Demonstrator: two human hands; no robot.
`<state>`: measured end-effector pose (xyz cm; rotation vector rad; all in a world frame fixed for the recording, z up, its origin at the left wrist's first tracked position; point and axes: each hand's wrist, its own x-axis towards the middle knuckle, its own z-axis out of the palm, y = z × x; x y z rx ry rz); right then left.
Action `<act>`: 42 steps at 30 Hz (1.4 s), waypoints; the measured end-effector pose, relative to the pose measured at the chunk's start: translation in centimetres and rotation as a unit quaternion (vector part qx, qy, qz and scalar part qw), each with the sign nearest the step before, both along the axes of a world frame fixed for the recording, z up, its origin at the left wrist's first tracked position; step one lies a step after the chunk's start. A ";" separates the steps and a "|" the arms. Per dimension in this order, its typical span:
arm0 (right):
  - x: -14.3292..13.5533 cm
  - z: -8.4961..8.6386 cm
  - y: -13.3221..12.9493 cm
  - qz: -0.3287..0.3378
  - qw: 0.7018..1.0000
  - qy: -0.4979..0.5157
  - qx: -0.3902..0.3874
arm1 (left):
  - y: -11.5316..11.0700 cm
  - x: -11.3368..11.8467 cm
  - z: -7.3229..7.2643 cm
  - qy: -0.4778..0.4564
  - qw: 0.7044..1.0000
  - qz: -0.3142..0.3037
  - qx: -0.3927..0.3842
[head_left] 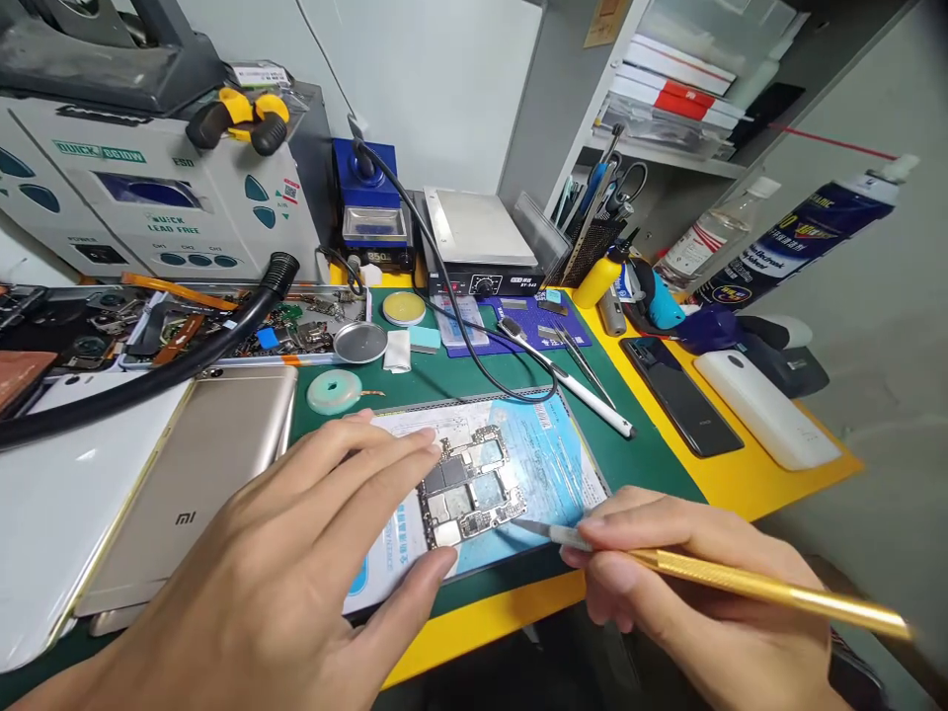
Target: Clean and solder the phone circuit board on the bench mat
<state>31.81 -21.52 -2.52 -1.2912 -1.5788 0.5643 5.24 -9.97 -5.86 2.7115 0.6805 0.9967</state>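
A phone circuit board (468, 486) lies on a blue and white sheet (552, 456) on the green mat. My left hand (296, 573) rests on the sheet, with fingertips touching the board's left edge and thumb near its lower corner. My right hand (681, 583) grips a gold-handled blade tool (741, 585) like a pen. Its thin metal tip (529, 526) touches the board's lower right edge.
A gold phone back (199, 474) and a white panel (51, 513) lie to the left. Soldering iron (570, 380), tweezers, a hot plate (478, 237) and a parts tray (244, 331) sit behind. Two phones (681, 395) lie at the right on the yellow table edge.
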 end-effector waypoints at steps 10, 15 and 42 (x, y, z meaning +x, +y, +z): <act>-1.4 -2.1 -0.7 0.010 0.994 -0.072 0.085 | -0.4 -0.1 -0.7 -0.025 0.999 0.040 -0.006; -2.4 -2.5 -0.9 -0.029 0.992 -0.081 0.086 | -0.7 -0.2 -1.2 -0.009 0.999 0.032 -0.014; -3.3 0.0 -0.1 -0.078 0.946 -0.300 0.094 | -0.1 0.5 0.2 -0.001 1.000 -0.003 0.024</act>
